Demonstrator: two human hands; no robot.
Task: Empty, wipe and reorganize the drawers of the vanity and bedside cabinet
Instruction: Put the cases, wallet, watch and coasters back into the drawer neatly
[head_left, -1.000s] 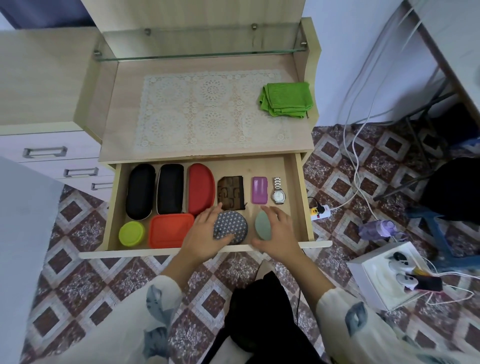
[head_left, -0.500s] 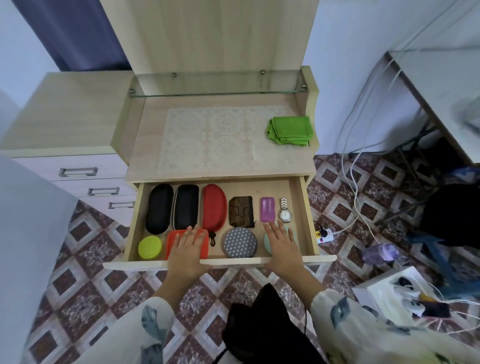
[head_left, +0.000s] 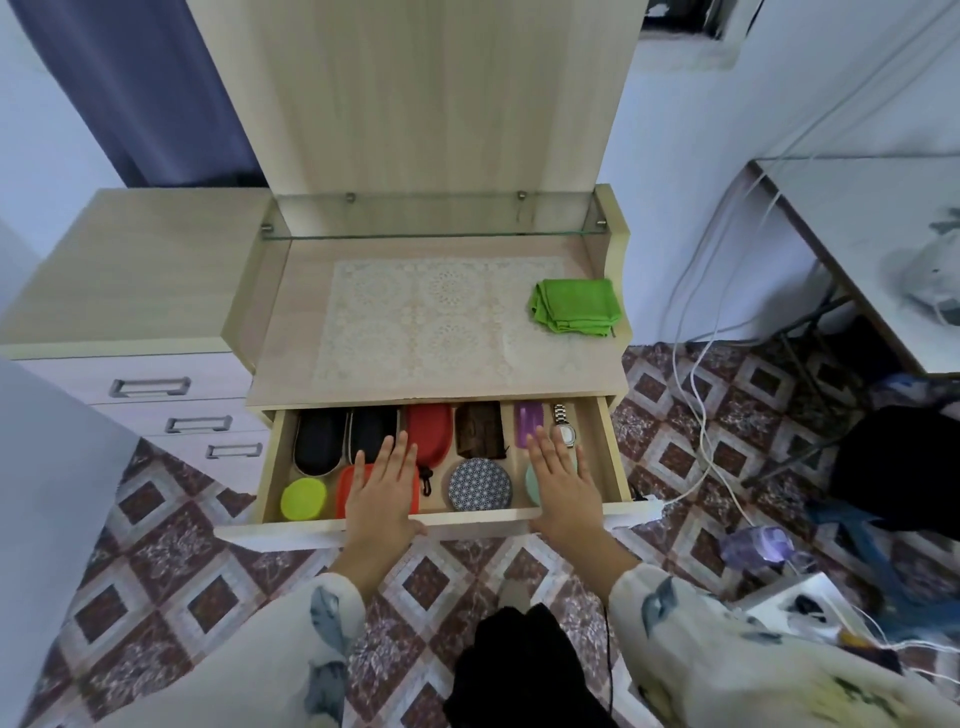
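Observation:
The vanity drawer (head_left: 291, 535) stands partly pulled out under the top. Inside lie two black cases (head_left: 318, 441), a red case (head_left: 430, 426), a brown wallet (head_left: 479, 428), a purple item (head_left: 528, 418), a watch (head_left: 562, 427), a lime round lid (head_left: 304, 499), an orange box (head_left: 344, 488), a patterned round tin (head_left: 479, 490) and a pale green pad (head_left: 532, 483). My left hand (head_left: 382, 493) lies flat with its palm on the drawer's front edge, fingers over the orange box. My right hand (head_left: 563, 486) rests flat on the same edge, over the green pad. Neither hand holds anything.
A folded green cloth (head_left: 575, 306) lies on the vanity top beside a lace mat (head_left: 426, 317). A cabinet with three handled drawers (head_left: 150, 387) stands at the left. Cables, a purple bottle (head_left: 758, 545) and a white box (head_left: 800, 608) crowd the tiled floor at the right.
Both hands left the round tin and green pad and came to the drawer's front edge. The drawer has slid further in, its back row now partly under the top.

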